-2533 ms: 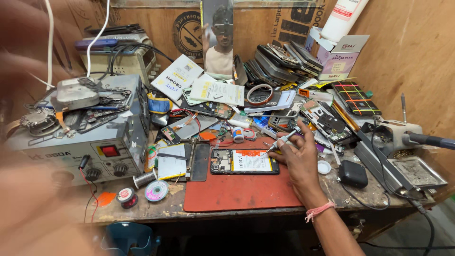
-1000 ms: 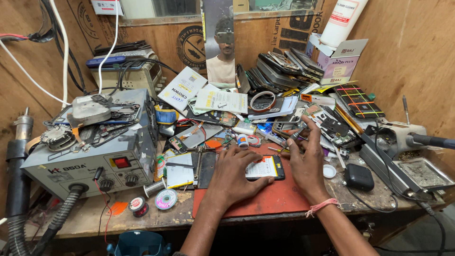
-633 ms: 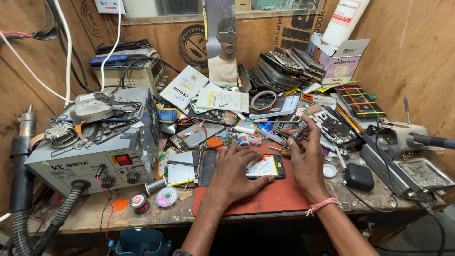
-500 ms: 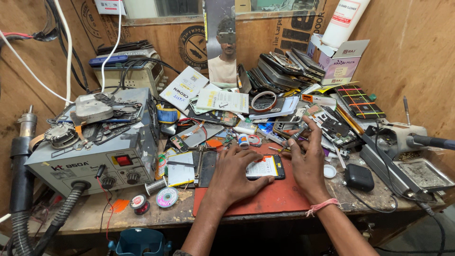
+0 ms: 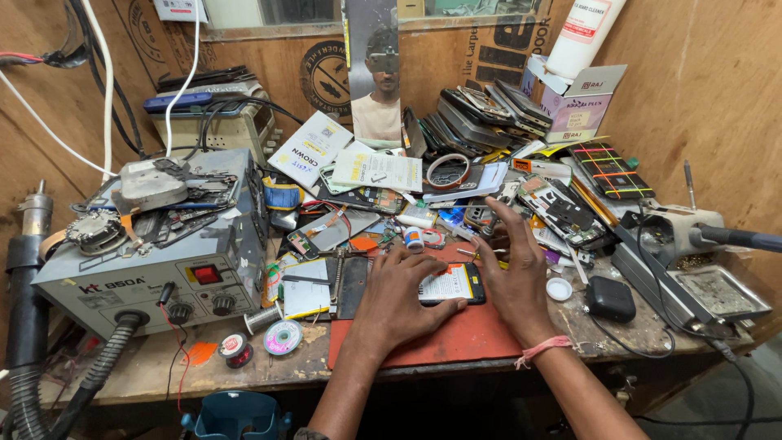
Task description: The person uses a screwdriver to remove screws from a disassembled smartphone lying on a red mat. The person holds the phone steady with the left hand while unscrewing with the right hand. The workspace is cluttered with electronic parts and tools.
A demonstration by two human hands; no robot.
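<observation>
Opened phone (image 5: 450,285), its back off and a pale battery showing, lay flat on the red work mat (image 5: 456,338) between my two hands. My left hand (image 5: 397,301) rested palm down over its left end, fingers spread and bent, the thumb reaching along the near edge of the phone; it pressed rather than gripped, as far as I could tell. My right hand (image 5: 513,273) stood just beside the right end, fingers wide and empty, the fingertips lifted toward the clutter behind.

I judged the main risk to be the crowding. A small white cap (image 5: 559,288) and a black earbud case (image 5: 609,298) sat close to my right wrist, and a sweep of that hand could have knocked either off the bench edge. Loose boards and screens were heaped just behind the phone (some half stacked on one another), so a careless reach might have dragged one down onto the exposed battery. Pressing too hard with the left palm could also have flexed the bare phone body against the mat. The hot-air rework station (image 5: 155,269) stood well apart to my left, its hose (image 5: 73,391) trailing past the solder spools (image 5: 261,342), and a snagged forearm there could have pulled things down.
</observation>
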